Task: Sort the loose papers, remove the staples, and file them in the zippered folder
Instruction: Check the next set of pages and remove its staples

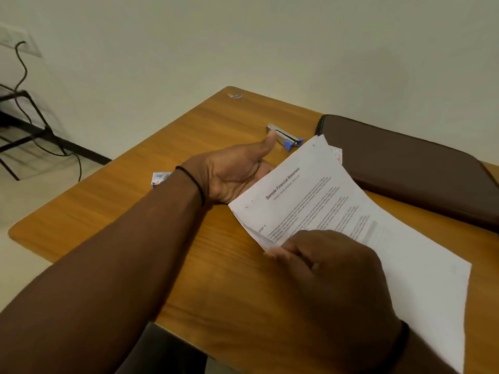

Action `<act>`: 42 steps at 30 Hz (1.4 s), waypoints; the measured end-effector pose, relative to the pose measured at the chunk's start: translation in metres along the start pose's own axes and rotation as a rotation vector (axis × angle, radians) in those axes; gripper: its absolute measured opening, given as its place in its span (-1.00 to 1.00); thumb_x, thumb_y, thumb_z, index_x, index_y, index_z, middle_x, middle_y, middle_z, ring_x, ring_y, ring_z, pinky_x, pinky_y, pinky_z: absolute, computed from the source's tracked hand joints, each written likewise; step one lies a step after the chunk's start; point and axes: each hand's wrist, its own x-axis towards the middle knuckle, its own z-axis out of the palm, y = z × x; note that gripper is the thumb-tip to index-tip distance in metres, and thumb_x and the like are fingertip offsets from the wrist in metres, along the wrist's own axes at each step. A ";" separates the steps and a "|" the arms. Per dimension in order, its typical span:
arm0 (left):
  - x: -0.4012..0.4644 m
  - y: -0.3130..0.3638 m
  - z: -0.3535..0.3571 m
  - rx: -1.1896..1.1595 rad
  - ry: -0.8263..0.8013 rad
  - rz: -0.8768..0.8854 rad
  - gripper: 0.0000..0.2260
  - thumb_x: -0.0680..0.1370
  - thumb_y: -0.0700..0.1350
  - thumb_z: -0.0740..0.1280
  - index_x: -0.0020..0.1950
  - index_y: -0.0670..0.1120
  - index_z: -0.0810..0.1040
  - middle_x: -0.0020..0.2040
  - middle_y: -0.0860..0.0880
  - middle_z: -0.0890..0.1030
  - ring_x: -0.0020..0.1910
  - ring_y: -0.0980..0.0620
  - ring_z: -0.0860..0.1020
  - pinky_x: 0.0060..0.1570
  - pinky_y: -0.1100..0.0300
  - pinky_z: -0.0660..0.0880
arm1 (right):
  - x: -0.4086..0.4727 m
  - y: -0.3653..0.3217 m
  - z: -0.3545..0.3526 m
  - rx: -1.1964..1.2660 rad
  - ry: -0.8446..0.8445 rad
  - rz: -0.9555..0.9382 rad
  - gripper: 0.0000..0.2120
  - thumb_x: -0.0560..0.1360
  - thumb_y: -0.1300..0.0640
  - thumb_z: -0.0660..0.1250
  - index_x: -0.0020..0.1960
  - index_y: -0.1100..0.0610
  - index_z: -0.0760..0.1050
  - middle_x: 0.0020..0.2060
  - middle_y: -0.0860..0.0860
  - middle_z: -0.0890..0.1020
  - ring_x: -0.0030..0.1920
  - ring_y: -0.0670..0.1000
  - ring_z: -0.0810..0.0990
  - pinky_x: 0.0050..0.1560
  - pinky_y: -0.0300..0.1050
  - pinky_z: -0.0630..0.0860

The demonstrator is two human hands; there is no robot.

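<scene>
Right hand (332, 268) pinches the papers' (351, 211) near edge, left hand (232, 174) open beneath. Sorting, probably; next, find the staple, stapler (285, 139) just beyond.

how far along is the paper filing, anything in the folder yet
Early. Nothing looks filed: the brown zippered folder lies closed on the table. In hand: the right hand pinches the edge of the papers, top sheet headed Sample Financial Statement, while the left hand lies open, palm up, at their far edge. The stapler sits untouched beyond. Left: staples, sorting, filing.
</scene>
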 end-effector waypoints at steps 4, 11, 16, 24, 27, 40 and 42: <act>-0.002 0.000 -0.006 0.012 -0.153 0.018 -0.22 0.59 0.40 -0.11 0.23 -0.14 0.66 0.12 -0.12 0.69 0.13 -0.08 0.67 0.01 0.07 0.66 | 0.004 -0.003 -0.008 0.304 0.059 0.304 -0.79 0.43 -0.24 0.30 -0.24 -0.14 0.41 -0.33 -0.32 0.54 -0.17 -0.28 0.62 -0.41 -0.49 0.47; -0.004 -0.004 0.001 -0.053 0.019 0.060 -0.38 0.61 0.25 0.07 0.21 -0.23 0.64 -0.07 -0.13 0.71 -0.10 -0.04 0.71 -0.17 0.15 0.67 | 0.009 -0.001 -0.020 0.251 0.284 0.274 -0.65 0.56 0.10 0.28 0.30 -0.06 0.28 -0.08 -0.13 0.60 -0.31 -0.30 0.54 -0.38 -0.59 0.42; -0.003 -0.004 0.004 -0.036 0.054 0.076 -0.36 0.62 0.25 0.04 0.21 -0.25 0.64 -0.05 -0.15 0.71 -0.11 -0.04 0.71 -0.20 0.16 0.67 | 0.004 0.007 -0.017 0.055 0.275 0.136 -0.80 0.53 0.13 0.34 0.07 0.20 0.64 -0.01 0.06 0.71 -0.10 -0.13 0.61 -0.14 -0.56 0.38; 0.000 -0.004 -0.001 0.004 0.008 0.082 -0.31 0.61 0.34 -0.01 0.38 -0.16 0.54 0.24 -0.17 0.63 0.14 -0.11 0.66 0.05 0.07 0.62 | 0.003 -0.009 -0.001 -0.109 -0.050 -0.042 -0.50 0.48 -0.22 0.33 0.13 0.18 0.64 0.01 0.08 0.71 -0.08 0.05 0.69 -0.01 -0.13 0.58; -0.001 -0.004 0.000 -0.004 -0.010 0.076 -0.30 0.61 0.33 -0.03 0.38 -0.17 0.53 0.22 -0.18 0.64 0.12 -0.11 0.67 0.00 0.07 0.66 | 0.002 -0.009 0.005 -0.136 0.017 -0.106 -0.68 0.55 -0.06 0.30 -0.05 0.19 0.65 -0.18 0.10 0.70 -0.29 0.04 0.64 -0.24 -0.06 0.63; 0.000 -0.004 0.001 -0.049 -0.058 0.073 -0.34 0.65 0.27 0.00 0.31 -0.22 0.59 0.10 -0.20 0.68 0.04 -0.12 0.70 -0.10 0.08 0.68 | 0.010 0.004 -0.015 0.295 0.158 0.325 -0.65 0.36 -0.23 0.45 -0.28 0.04 0.47 -0.39 -0.10 0.60 -0.38 -0.05 0.59 -0.45 -0.25 0.49; -0.001 -0.003 0.000 0.000 -0.002 0.097 -0.35 0.63 0.28 0.01 0.28 -0.19 0.62 0.10 -0.16 0.68 0.04 -0.07 0.69 -0.10 0.13 0.68 | 0.012 0.009 -0.017 0.352 0.249 0.365 -0.71 0.43 -0.07 0.48 -0.04 0.06 0.45 -0.29 -0.10 0.64 -0.29 -0.10 0.67 -0.45 -0.27 0.53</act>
